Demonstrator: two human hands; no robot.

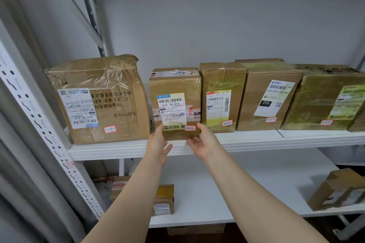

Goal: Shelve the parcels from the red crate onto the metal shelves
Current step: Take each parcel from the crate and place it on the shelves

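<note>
Parcel [174, 102] stands upright on the metal shelf [256, 141], tucked between a big box [98, 100] and a taped box [222, 96]. Left hand [158, 141] and right hand [204, 142] flank its bottom corners, fingers loose, clasping nothing.

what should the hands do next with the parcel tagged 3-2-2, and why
Probably ease the small parcel a little deeper onto the shelf, then let go. The left hand and right hand are both open at its lower corners. Its front sits close to the shelf edge, ahead of the neighbouring parcel on its right.
</note>
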